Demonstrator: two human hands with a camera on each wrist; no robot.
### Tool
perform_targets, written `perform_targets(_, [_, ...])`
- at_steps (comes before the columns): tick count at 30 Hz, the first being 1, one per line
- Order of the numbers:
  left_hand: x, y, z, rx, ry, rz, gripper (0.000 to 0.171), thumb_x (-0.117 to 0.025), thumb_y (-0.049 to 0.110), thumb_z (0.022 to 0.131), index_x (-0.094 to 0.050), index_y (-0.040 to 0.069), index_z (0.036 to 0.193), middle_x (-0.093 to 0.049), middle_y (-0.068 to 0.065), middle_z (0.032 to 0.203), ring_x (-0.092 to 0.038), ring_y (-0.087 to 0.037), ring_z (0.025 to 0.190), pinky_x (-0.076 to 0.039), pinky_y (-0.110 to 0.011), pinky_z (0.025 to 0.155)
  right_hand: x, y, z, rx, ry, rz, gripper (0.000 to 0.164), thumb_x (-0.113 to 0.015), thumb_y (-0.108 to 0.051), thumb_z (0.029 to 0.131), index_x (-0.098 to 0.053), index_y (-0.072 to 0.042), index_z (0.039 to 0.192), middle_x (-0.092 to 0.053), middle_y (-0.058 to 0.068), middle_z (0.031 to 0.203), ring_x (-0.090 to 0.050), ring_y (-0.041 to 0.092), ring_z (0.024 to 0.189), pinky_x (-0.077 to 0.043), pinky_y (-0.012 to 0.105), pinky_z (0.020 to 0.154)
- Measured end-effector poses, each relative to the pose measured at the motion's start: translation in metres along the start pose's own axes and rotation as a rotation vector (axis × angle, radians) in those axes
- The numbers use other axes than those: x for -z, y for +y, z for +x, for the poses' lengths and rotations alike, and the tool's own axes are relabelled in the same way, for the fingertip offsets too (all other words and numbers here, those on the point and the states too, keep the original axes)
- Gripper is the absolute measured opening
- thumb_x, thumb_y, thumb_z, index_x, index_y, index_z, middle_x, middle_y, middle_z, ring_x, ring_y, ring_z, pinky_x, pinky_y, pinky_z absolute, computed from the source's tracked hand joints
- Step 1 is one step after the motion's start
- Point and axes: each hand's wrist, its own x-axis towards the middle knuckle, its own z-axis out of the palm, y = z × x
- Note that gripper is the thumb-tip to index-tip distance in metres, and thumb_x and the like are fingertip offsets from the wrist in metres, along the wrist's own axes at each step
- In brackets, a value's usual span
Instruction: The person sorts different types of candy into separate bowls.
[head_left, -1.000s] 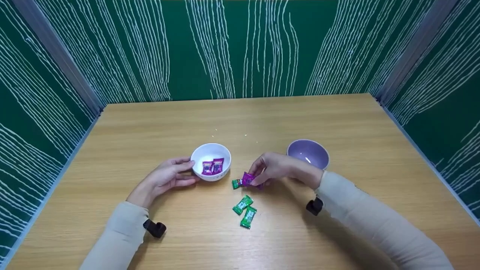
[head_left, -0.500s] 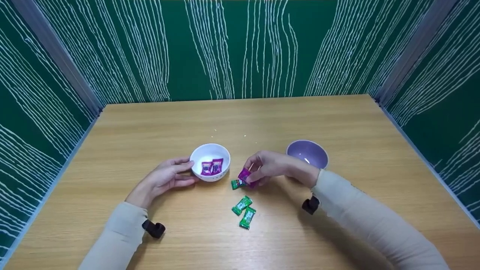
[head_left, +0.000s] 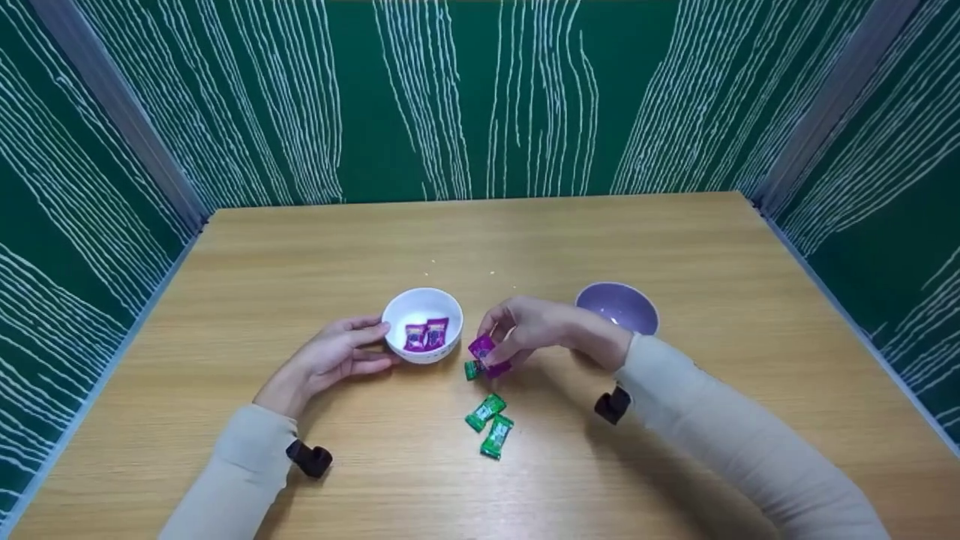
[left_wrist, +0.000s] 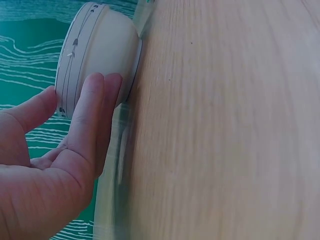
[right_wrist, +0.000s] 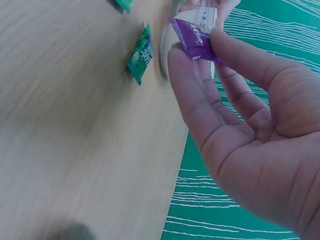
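My left hand (head_left: 334, 356) grips the side of a white bowl (head_left: 420, 304), thumb at its rim and fingers against the outer wall, as the left wrist view shows. Inside the bowl lie two purple wrapped candies (head_left: 425, 335). To the right of the bowl, my right hand (head_left: 540, 326) pinches another purple wrapped candy (right_wrist: 192, 39) between thumb and fingertips. In the head view that candy overlaps a green wrapped candy (head_left: 470, 370) on the table. Two more green candies (head_left: 486, 412) lie nearer the front, close together.
A purple bowl (head_left: 616, 304) stands behind the right wrist, partly hidden by it. Tiny white specks dot the wooden table (head_left: 315, 262) beyond the white bowl. Green walls (head_left: 405, 97) with white wavy lines enclose the back and sides.
My right hand has moved a little left and away from me with the purple candy, closer to the white bowl. The left hand and the white bowl have stayed put.
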Motion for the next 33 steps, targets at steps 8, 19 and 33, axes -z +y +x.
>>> perform_targets(8, [-0.001,-0.003,0.001,0.017,-0.007,0.003,0.068,-0.063,0.015,0.102,-0.026,-0.007,0.154,-0.053,-0.024,0.133,-0.069,-0.039,0.106,-0.056,-0.041,0.096,-0.003,-0.006,0.004,0.018,0.044,0.077,0.030,-0.078,-0.003,0.089,-0.071,-0.009,0.117,-0.065,0.012,0.106,-0.070,0.023,0.093,-0.063,0.037,0.081])
perform_targets(19, [0.002,0.001,0.000,0.013,0.008,-0.007,0.068,-0.065,0.014,0.101,-0.028,-0.007,0.154,-0.053,-0.024,0.133,-0.068,-0.040,0.107,-0.056,-0.041,0.096,0.002,-0.029,0.014,0.087,0.023,0.203,0.025,-0.072,-0.008,0.095,-0.071,-0.008,0.120,-0.069,0.016,0.113,-0.071,0.030,0.101,-0.062,0.040,0.085])
perform_targets(33, [0.002,0.001,0.001,0.005,-0.014,0.010,0.065,-0.064,0.015,0.101,-0.031,-0.007,0.153,-0.055,-0.024,0.134,-0.068,-0.037,0.108,-0.056,-0.040,0.097,-0.002,-0.046,0.031,0.105,0.063,0.313,0.024,-0.070,-0.009,0.097,-0.071,-0.007,0.120,-0.065,0.015,0.121,-0.067,0.030,0.109,-0.060,0.040,0.090])
